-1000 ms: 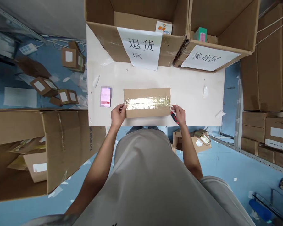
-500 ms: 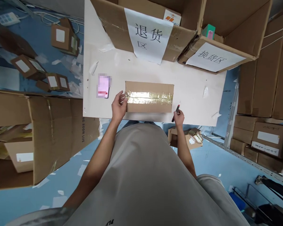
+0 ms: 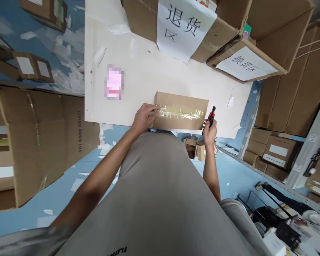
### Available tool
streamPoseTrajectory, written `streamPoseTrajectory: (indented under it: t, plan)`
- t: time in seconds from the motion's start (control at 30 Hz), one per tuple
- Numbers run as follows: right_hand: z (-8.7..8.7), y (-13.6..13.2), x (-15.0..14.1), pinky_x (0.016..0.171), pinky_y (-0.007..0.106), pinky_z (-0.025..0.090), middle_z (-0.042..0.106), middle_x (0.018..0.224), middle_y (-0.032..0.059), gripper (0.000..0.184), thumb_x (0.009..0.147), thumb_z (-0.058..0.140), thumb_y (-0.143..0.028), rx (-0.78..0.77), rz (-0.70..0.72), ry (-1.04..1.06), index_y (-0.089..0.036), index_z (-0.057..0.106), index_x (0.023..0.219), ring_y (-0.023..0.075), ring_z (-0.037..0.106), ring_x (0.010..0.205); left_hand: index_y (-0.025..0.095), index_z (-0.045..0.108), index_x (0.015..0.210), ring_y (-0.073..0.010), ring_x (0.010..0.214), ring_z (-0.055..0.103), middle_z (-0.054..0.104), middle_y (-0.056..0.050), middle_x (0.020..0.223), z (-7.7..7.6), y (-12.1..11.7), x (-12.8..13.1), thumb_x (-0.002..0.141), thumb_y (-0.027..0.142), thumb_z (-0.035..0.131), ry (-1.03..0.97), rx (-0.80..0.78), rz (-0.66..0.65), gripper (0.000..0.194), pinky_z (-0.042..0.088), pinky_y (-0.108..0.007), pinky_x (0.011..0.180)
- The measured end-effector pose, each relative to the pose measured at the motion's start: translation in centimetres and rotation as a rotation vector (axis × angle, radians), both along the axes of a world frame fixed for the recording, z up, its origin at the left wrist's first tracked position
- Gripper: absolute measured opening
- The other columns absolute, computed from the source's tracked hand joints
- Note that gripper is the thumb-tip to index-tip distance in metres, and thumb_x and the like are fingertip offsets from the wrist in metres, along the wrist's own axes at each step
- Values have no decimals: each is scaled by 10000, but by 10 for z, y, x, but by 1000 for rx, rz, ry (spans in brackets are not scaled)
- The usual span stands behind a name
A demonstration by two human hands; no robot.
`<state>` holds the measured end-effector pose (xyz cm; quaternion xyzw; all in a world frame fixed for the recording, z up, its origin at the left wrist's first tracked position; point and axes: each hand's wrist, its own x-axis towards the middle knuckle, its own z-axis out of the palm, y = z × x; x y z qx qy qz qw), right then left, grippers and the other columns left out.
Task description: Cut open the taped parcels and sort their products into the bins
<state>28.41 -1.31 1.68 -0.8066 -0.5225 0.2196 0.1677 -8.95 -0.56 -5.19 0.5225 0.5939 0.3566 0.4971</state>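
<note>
Carton [image 3: 181,100] between your hands: probably light, stiff; best held by ends. Left hand [image 3: 143,118]: spread against it. Right hand [image 3: 210,133]: gripping cutter [image 3: 212,115].

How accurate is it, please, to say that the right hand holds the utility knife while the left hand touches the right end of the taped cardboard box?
Not quite: the head view shows the left hand touching the left end of the taped cardboard box, not the right. The right hand does hold the utility knife, as you say.
</note>
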Motion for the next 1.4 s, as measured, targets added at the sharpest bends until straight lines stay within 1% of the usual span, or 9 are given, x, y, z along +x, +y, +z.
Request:
streamPoseTrajectory:
  t: [0.13,0.23,0.33,0.47,0.6,0.8,1.07,1.23,1.4]
  plan:
    - [35,7,-25,1080,489,616,829,1361,158,579,1132,342,-404,21,172,-175,-216,599,1615,325,797,1179,275,840,1386,-285,1272,721,674,-104,1354,-11,-2,1,1030,389,791,-70,-18,-50,377,735,-458,1068]
    - [57,16,-70,1027,418,619,824,1426,141,546,1197,368,-440,-83,482,-199,-233,646,1618,321,794,1208,266,842,1381,-283,1244,718,646,-106,1335,-16,4,-1,992,337,819,-114,-36,-76,396,742,-450,1043]
    - [70,28,-117,951,342,592,831,1388,125,532,1247,380,-472,-236,812,-266,-251,673,1632,304,790,1190,259,839,1372,-273,1213,716,627,-104,1313,-22,9,-2,954,304,841,-147,-30,-90,420,745,-425,1017]
    - [77,44,-159,872,305,540,825,1291,130,507,1273,385,-438,-396,1015,-469,-263,659,1663,288,774,1129,258,830,1378,-264,1195,712,613,-96,1293,-30,11,-1,943,316,852,-180,5,-88,440,738,-411,1026]
    - [80,55,-173,854,315,512,803,1317,157,495,1281,390,-424,-463,1075,-600,-253,629,1679,297,761,1157,276,845,1359,-265,1187,718,605,-85,1278,-35,12,1,909,262,852,-198,19,-87,450,735,-423,1021]
    - [80,56,-175,858,334,517,795,1325,180,475,1275,399,-388,-505,1062,-676,-238,622,1666,302,761,1122,265,848,1361,-252,1159,718,607,-95,1286,-35,13,2,898,195,849,-206,15,-89,467,741,-368,945]
    - [77,56,-177,877,355,540,776,1339,202,470,1261,345,-271,-479,1102,-705,-205,608,1645,296,759,1108,270,846,1351,-266,1174,725,634,-98,1302,-38,13,2,906,176,852,-203,9,-87,455,750,-429,1001]
    - [83,60,-191,906,382,556,765,1373,231,493,1213,336,-119,-501,1161,-731,-164,618,1615,328,751,1191,262,850,1344,-280,1180,749,656,-108,1326,-38,13,-2,905,227,868,-182,10,-78,440,758,-430,968]
    - [87,66,-199,940,423,575,757,1409,263,514,1193,320,-80,-504,1180,-715,-132,629,1600,361,749,1255,240,845,1348,-290,1187,760,691,-122,1346,-38,16,-4,914,334,900,-139,-5,-64,448,746,-426,977]
